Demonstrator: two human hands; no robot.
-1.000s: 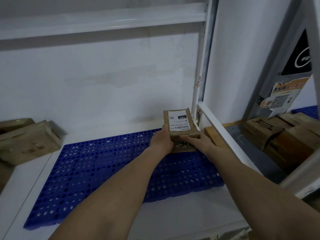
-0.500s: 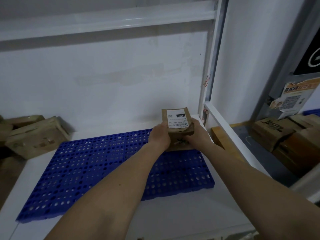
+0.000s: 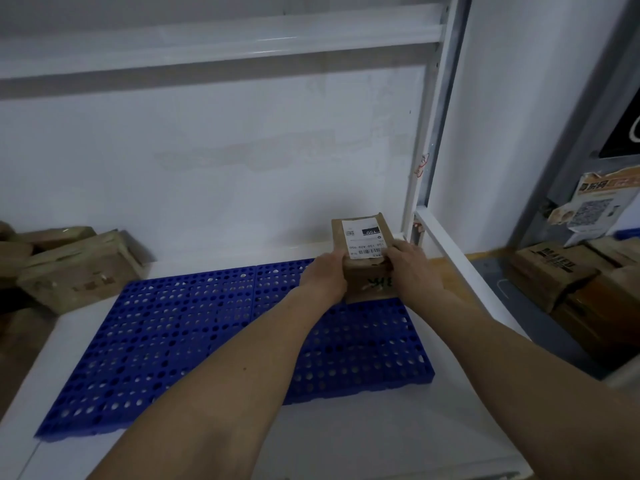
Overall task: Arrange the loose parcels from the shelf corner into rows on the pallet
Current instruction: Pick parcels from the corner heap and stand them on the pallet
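White shelf: it was flat and pale, and it ran under everything close to the camera.
Arms: two bare arms reached forward from the bottom edge.
Pallet: it was blue plastic full of round holes, and it lay flat on the shelf.
Left hand: its fingers were curled round the left side of the parcel.
Right hand: its fingers and thumb held the right side of the parcel.
Parcel: it was a small brown box with a white label on top, at the far right corner of the pallet, tipped up a little at the back.
Loose parcels: brown boxes sat in a heap at the far left, off the pallet.
Other boxes: they were on the right, past the white post.
Wall: it was white, behind it all.
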